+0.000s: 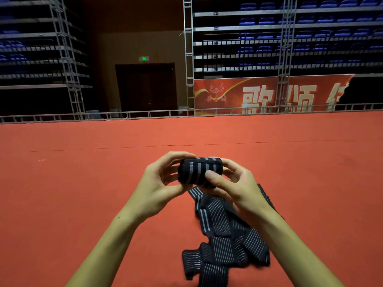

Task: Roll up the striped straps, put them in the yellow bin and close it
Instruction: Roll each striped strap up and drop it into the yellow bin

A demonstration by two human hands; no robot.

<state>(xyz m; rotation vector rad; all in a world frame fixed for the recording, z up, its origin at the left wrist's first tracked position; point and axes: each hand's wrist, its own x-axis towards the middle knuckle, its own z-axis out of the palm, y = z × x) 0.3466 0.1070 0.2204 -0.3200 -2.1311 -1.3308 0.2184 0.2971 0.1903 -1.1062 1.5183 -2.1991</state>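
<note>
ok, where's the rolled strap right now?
Head view, centre: the rolled strap is held between the left hand and right hand, above the loose straps on the red floor.

The striped straps (223,230) are ribbed, matt woven cloth. The floor (83,183) is matt red carpet. The scaffolding (189,59) is dull metal.

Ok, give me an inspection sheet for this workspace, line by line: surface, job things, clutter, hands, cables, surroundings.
Surface: red carpeted floor, a seam across it.
Job's things: black grey-striped elastic strap, rolled part held up; its loose tail and more strap piled below on the carpet. Yellow bin not in view.
Clutter: nothing seen.
Grippers: left hand holds the roll's left end; right hand grips the right end, thumb across the front.
Cables: nothing seen.
Surroundings: metal railing, red banner, blue tiered seats, dark doorway.
</note>
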